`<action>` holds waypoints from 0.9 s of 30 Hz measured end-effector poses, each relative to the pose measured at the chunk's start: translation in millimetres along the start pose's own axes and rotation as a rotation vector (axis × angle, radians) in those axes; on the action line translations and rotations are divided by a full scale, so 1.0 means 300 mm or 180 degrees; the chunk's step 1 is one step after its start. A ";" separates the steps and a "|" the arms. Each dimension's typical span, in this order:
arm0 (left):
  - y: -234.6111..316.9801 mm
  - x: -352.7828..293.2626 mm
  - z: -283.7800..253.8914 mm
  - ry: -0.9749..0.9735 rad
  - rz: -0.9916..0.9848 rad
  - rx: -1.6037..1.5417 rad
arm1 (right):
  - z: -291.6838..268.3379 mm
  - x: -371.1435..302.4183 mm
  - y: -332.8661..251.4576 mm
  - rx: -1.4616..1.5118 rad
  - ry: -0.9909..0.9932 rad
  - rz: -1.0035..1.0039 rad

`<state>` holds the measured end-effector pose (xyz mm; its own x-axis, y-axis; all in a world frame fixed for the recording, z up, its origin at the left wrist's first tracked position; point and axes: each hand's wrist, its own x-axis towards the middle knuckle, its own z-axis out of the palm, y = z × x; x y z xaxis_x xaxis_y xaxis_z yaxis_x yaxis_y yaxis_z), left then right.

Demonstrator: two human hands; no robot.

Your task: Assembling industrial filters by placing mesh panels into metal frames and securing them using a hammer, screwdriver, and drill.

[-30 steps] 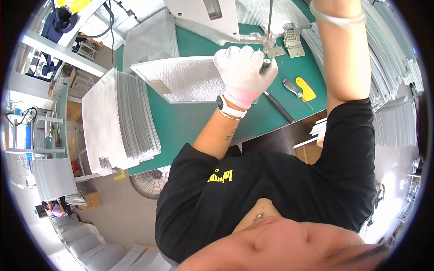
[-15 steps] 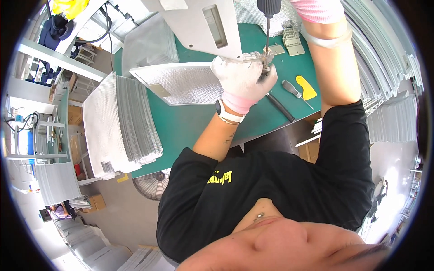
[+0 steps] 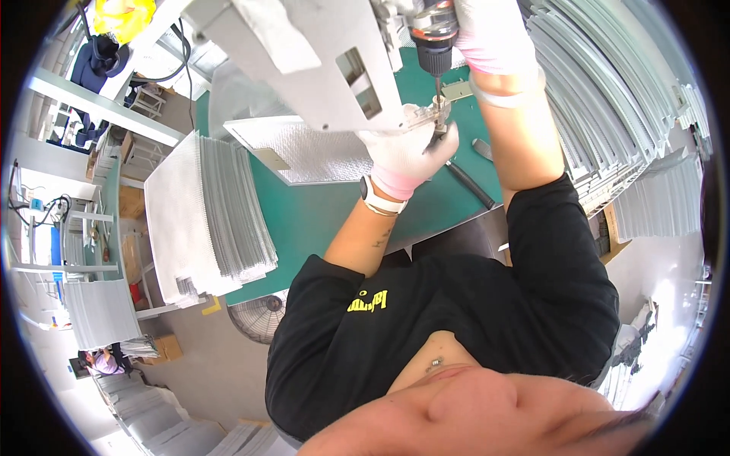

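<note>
My right hand (image 3: 494,34), in a white and pink knit glove, grips a black power drill (image 3: 435,47) at the top, its fingers mostly out of sight. The drill's long bit points down into the clear and metal nose (image 3: 435,112) of a grey housing (image 3: 319,72) with a slotted window. Under that nose my gloved left hand (image 3: 407,156) is closed, thumb raised beside a small dark metal part I cannot make out. Behind the left hand leans a white-framed panel (image 3: 327,152) with a silver mesh face and a small metal plate (image 3: 271,159) on it.
The green table (image 3: 304,228) carries a tool with a black handle (image 3: 471,186) and a grey-handled screwdriver (image 3: 483,149) partly behind my right forearm. A stack of mesh sheets (image 3: 228,216) stands at the left, frames (image 3: 608,99) at the right. A floor fan (image 3: 258,318) is below.
The drill, my right arm and the grey housing have shifted left and nearer to me. My right forearm now covers the yellow scraper. My left hand stays about the same place under the nose.
</note>
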<state>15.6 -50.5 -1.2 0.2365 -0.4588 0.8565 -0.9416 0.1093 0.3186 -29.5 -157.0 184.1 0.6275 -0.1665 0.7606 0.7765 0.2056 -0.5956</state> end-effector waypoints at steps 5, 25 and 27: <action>0.010 0.037 -0.031 0.0128 0.0536 -0.0388 | 0.067 -0.025 -0.033 0.0305 0.0304 0.0773; 0.001 -0.058 -0.002 0.0092 0.0175 -0.0144 | 0.100 -0.091 -0.022 0.0354 0.0252 0.0609; 0.004 -0.049 -0.019 0.0215 0.0445 -0.0343 | 0.086 -0.079 -0.021 0.0119 0.0463 0.0370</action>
<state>12.4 -38.6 -11.2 0.1240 -0.3727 0.9196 -0.9362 0.2633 0.2330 -50.7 -129.4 176.6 0.7166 -0.2766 0.6403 0.6974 0.2668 -0.6652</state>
